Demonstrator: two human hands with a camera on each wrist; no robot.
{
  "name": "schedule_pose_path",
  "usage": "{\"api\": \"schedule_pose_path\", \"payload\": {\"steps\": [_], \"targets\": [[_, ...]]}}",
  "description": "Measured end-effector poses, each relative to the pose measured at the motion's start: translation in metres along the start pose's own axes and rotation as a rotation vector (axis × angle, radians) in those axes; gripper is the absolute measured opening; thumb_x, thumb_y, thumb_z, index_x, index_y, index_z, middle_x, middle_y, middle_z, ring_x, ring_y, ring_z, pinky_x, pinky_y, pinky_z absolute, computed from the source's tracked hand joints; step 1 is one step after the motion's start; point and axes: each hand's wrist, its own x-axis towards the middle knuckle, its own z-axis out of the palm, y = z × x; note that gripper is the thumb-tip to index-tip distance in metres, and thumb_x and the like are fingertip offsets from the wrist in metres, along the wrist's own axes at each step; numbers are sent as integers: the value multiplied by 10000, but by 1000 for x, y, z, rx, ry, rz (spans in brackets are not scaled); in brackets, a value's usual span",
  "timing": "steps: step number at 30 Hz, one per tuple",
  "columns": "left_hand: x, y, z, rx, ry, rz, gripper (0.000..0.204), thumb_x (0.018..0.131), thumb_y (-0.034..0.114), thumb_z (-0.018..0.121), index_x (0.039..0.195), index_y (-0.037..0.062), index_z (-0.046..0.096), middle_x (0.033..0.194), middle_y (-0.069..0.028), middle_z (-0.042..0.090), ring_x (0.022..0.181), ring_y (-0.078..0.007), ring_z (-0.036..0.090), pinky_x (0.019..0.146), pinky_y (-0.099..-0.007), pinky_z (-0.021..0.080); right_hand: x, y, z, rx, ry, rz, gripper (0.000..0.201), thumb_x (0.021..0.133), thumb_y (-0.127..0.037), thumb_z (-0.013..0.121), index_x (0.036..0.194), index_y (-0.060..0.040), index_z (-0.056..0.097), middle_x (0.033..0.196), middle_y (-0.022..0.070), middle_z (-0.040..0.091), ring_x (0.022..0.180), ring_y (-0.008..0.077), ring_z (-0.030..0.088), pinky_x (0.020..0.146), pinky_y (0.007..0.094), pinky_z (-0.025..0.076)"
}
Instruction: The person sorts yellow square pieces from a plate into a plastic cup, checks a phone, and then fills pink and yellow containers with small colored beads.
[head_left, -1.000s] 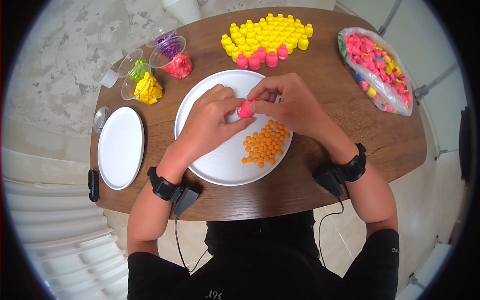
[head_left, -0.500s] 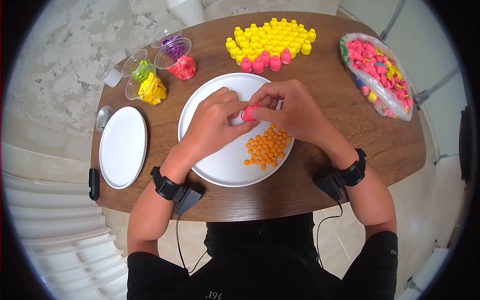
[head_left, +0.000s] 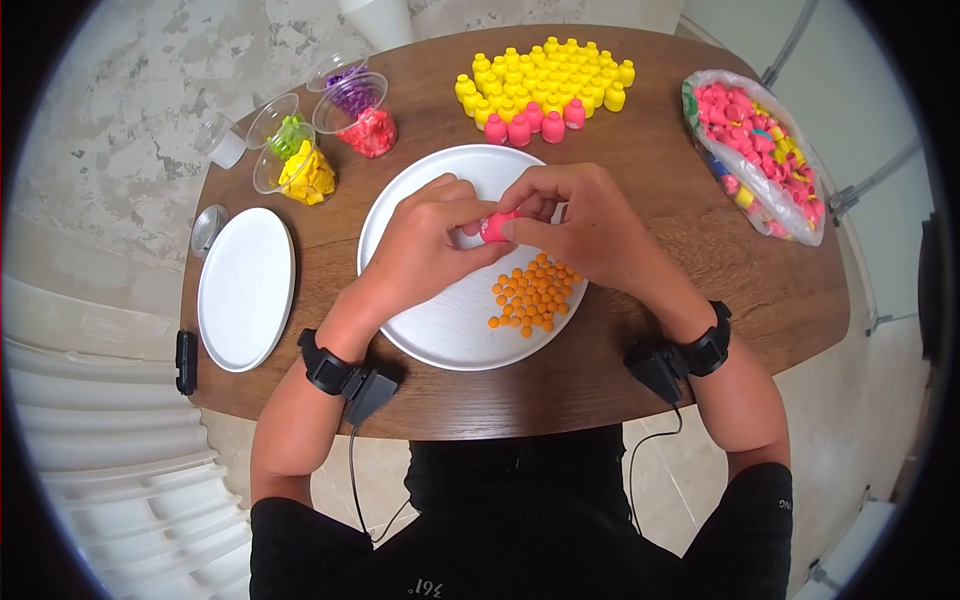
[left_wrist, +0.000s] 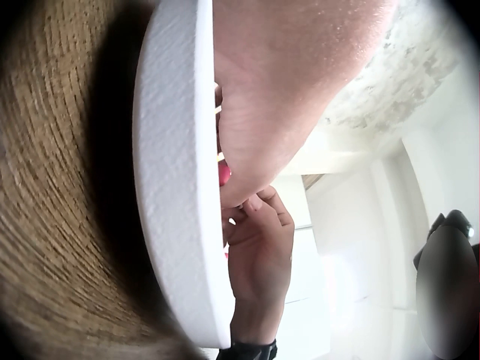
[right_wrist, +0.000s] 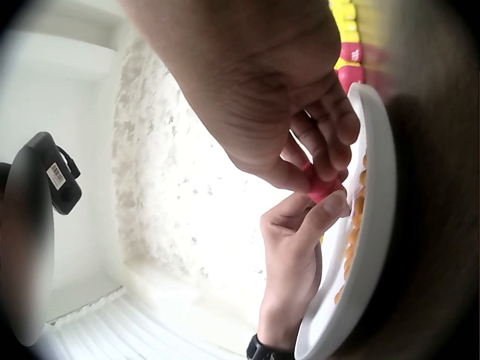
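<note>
Over the round white tray (head_left: 440,345), both hands hold one small pink bottle (head_left: 496,228). My left hand (head_left: 430,235) pinches its left end between thumb and fingers. From the right, the thumb and bent fingers of my right hand (head_left: 585,215) grip the other end. In the right wrist view, the pink bottle (right_wrist: 321,184) shows between the fingertips of both hands, partly covered by them. Small orange balls (head_left: 532,295) lie loose on the tray, below the right hand. The left wrist view shows only a bit of pink behind the left hand (left_wrist: 262,97).
Behind the tray stand many yellow bottles (head_left: 540,75) with several pink bottles (head_left: 519,130) in front. A plastic bag (head_left: 760,150) of pink and yellow pieces lies at right. Clear cups hold yellow (head_left: 308,175), red (head_left: 370,132), green and purple pieces. A white oval plate (head_left: 246,290) lies left.
The head view has shifted slightly, so the table items appear a little to the right. Both hands keep hold of the pink bottle, with only slight finger movement.
</note>
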Motion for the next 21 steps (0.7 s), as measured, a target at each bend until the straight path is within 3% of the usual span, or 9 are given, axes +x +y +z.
{"api": "schedule_pose_path", "payload": {"steps": [3,4,6,10,11,12,15,21], "targets": [[-1,2,-7,-25,-42,-3,255,772,133,863,982,6,792,792,-94,630,803,-264,614,705,-398,511,-3,-6,6,-18,4,-8,138,865,-136,786,932,-16,773,718,17,699,662,72,586,634,266,455],[-3,4,-14,-21,-45,-14,255,772,133,863,982,6,792,792,-94,630,803,-264,614,705,-398,511,-5,-8,11,-5,18,-46,133,849,-115,781,900,2,745,688,55,681,627,107,601,608,289,472],[-9,13,-33,101,-189,59,278,740,48,843,1004,2,772,891,-95,660,858,-254,613,766,-374,515,-10,-17,22,27,21,-87,133,832,-94,776,867,20,717,658,93,664,593,141,617,582,312,488],[-34,35,-64,217,-373,11,252,731,59,829,971,4,775,903,-114,662,892,-304,609,794,-406,513,-19,-21,49,138,-97,-141,144,829,-105,777,848,1,682,656,100,665,575,187,628,575,335,486],[-40,39,-65,225,-380,1,252,731,59,829,971,4,775,903,-114,662,892,-304,609,794,-406,513,-20,-21,55,173,-126,-208,148,829,-113,780,848,-7,677,659,100,669,571,202,631,574,341,485],[-45,42,-67,284,-419,36,238,740,75,826,960,5,769,895,-116,652,890,-310,607,800,-414,508,-24,-24,56,180,-207,-133,149,832,-123,782,845,-20,675,665,103,673,579,228,644,585,348,488],[-51,47,-67,370,-472,113,225,749,111,817,936,11,742,871,-122,622,889,-318,605,809,-428,499,-26,-23,59,92,-265,-149,156,832,-136,787,845,-27,677,655,102,665,586,232,641,596,360,489],[-40,50,-65,391,-557,154,284,708,116,825,941,4,709,882,-131,628,901,-331,605,828,-431,508,-27,-18,49,80,-271,-187,133,794,-124,776,833,-16,711,682,111,678,622,250,648,612,376,491]]}}
